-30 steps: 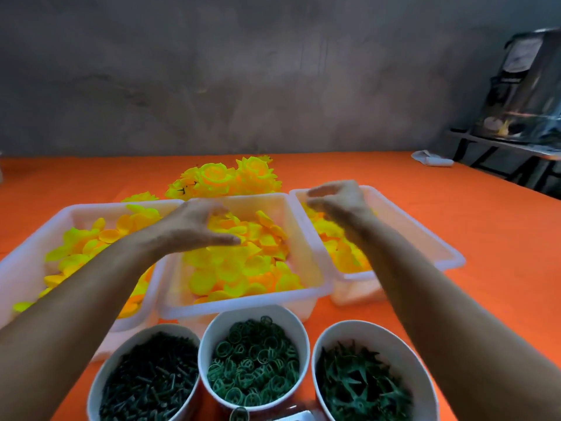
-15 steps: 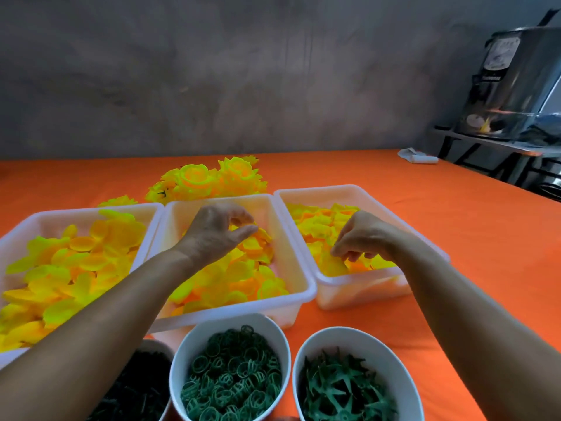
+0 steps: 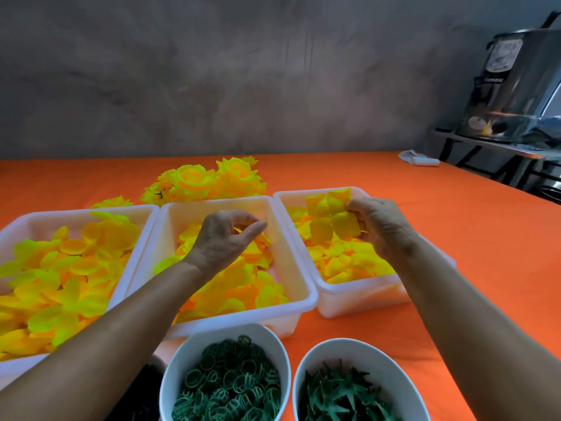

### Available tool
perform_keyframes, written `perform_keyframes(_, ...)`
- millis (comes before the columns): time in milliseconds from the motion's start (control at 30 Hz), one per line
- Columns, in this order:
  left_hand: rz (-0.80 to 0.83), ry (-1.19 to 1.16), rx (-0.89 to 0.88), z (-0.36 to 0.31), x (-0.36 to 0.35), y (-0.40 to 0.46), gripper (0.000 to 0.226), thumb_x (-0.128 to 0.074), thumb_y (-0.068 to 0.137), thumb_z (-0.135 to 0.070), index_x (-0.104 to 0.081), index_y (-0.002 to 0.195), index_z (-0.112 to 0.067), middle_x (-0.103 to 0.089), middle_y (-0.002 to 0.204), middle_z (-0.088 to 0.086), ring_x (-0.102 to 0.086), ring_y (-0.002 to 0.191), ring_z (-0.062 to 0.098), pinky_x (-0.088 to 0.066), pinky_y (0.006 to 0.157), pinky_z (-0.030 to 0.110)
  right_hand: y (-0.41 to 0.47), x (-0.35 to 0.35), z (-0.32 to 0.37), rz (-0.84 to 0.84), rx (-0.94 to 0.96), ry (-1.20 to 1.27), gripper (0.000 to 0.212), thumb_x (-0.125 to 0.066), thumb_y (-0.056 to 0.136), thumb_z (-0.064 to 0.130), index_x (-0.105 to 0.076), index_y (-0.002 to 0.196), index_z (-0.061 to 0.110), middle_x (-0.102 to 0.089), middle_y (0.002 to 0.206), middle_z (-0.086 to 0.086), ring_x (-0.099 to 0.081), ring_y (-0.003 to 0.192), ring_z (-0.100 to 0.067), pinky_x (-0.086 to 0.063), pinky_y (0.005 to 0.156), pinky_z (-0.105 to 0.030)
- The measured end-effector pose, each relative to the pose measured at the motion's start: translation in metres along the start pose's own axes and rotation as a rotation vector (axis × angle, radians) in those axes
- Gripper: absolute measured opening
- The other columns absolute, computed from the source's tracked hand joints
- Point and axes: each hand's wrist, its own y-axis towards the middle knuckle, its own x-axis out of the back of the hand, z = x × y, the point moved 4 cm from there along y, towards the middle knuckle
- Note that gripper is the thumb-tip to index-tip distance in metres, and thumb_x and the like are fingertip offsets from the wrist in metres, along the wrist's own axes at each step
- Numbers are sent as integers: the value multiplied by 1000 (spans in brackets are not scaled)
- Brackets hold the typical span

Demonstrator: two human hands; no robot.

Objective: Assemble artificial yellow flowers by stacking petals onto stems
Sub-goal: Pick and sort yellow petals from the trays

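Yellow four-lobed petal piece (image 3: pixel 332 216) is pinched in the right hand (image 3: pixel 381 224), held up just over the far end of the right white tub (image 3: pixel 361 294), which is full of more small yellow petals. Left hand (image 3: pixel 223 238) hovers over the middle tub (image 3: pixel 296 276) with thumb and forefinger curled toward each other; can't tell if there's anything between them, it's too small to make out. Middle tub has mid-size petals, and the left tub (image 3: pixel 142 235) sits touching it, piled with the biggest ones.

All three tubs are lined up side by side across the orange tabletop (image 3: pixel 455 268). Nearer the front edge are two white bowls: one with green rings (image 3: pixel 230 384), one just beside it with spiky green calyx pieces (image 3: pixel 337 393). A third container of dark bits at the bottom left is mostly hidden by the forearm.

Behind the tubs, toward the far edge, is a heap of finished yellow flowers (image 3: pixel 209 180). Small white folded thing (image 3: pixel 419 158) lies near the far right corner.

Writing-wise: the steel pot (image 3: pixel 516 86) on a rack off the right edge has a label, but it's too blurry to read.

Plenty of bare orange to the right of the tubs and along the far edge.
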Motion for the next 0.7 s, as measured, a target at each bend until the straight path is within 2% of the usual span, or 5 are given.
perform_keyframes(200,-6,-301,195,10,0,-4,19,-67,83,-23,-67,99,-11,-68,88,2,-64,77,7,-51,66,18,-8,-60,-3,266,95,86,20,-54,89,6,-63,73,12,-65,61,1,-61,51,-11,-50,52,-22)
perform_keyframes(300,-8,-441,285,13,-4,-4,6,-69,83,-14,-64,86,-12,-60,66,-5,-50,52,-1,-42,49,17,-14,-78,-12,367,120,54,18,-54,91,6,-63,76,14,-65,66,-2,-62,55,-12,-52,57,-27)
perform_keyframes(400,24,-557,321,15,-10,-6,4,-67,83,-3,-68,84,-7,-61,55,-10,-44,46,2,-36,46,20,-16,-79,-20,386,132,76,14,-56,91,7,-64,80,12,-65,71,-5,-60,59,-13,-50,61,-29)
perform_keyframes(567,59,-604,318,13,-16,-8,4,-64,84,-2,-67,86,-5,-61,61,-2,-46,48,4,-36,43,18,-20,-79,-22,540,133,159,11,-67,78,11,-70,89,9,-70,77,-4,-64,63,-11,-50,57,-23)
perform_keyframes(700,104,-547,296,12,-17,-9,15,-64,84,-3,-62,90,11,-51,64,8,-41,47,6,-34,46,19,-23,-81,-25,540,169,145,9,-63,86,7,-71,85,9,-71,68,4,-62,55,-4,-46,51,-15)
